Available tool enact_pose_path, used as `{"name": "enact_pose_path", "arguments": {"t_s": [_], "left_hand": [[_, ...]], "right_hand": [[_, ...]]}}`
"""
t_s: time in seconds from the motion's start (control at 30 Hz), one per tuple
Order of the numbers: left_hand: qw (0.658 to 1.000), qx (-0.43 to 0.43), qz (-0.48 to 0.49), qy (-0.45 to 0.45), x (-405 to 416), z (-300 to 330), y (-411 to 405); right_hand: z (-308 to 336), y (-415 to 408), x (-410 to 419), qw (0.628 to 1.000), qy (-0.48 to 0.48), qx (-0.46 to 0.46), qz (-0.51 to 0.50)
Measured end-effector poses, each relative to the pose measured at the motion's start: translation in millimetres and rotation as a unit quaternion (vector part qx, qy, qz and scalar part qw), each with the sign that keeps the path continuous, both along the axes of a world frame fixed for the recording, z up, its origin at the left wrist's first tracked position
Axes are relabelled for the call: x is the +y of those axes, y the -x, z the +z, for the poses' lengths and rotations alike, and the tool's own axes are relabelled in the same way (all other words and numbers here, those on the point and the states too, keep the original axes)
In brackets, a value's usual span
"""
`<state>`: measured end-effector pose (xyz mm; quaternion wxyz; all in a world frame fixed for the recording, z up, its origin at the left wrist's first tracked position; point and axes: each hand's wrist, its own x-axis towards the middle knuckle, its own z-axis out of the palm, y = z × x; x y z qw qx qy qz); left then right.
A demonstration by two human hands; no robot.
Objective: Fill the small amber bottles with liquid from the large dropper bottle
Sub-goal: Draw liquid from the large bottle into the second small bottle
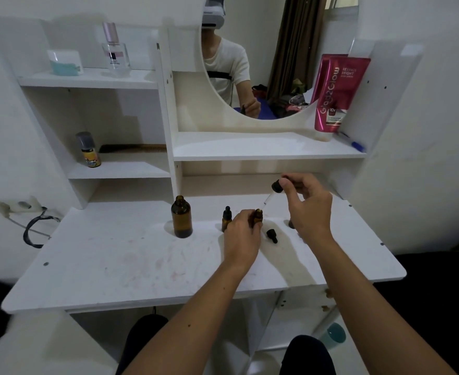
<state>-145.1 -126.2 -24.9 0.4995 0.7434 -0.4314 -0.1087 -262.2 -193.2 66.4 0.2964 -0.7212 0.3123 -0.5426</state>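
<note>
The large amber bottle (181,217) stands uncapped on the white desk (114,266), left of my hands. My left hand (243,234) grips a small open amber bottle (258,215) standing on the desk. My right hand (308,204) holds the big dropper (273,192) by its black bulb, with the glass tip angled down toward the small bottle's mouth, just above and right of it. A second small amber bottle (226,219) with its black dropper cap on stands just left of my left hand. A loose small black cap (272,235) lies on the desk between my hands. Another small bottle (291,224) is mostly hidden behind my right hand.
Shelves rise behind the desk with a spray can (88,150), a perfume bottle (114,50), a comb (133,148), a pink tube (336,93) and a blue pen (352,143). A round mirror (277,58) hangs at the back. Cables (33,228) trail at the left wall.
</note>
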Motion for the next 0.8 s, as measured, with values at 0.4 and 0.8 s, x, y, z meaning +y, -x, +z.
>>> {"name": "enact_pose_path", "arguments": {"t_s": [0.4, 0.8], "left_hand": [[0.999, 0.016, -0.017, 0.035, -1.5, -7.2, -2.6], [0.999, 0.026, -0.017, 0.036, -3.8, -10.7, -3.9]], "right_hand": [[-22.3, -11.3, -2.9, 0.995, 0.008, 0.095, 0.039], [-21.0, -16.4, -2.6, 0.992, 0.024, 0.116, 0.034]]}}
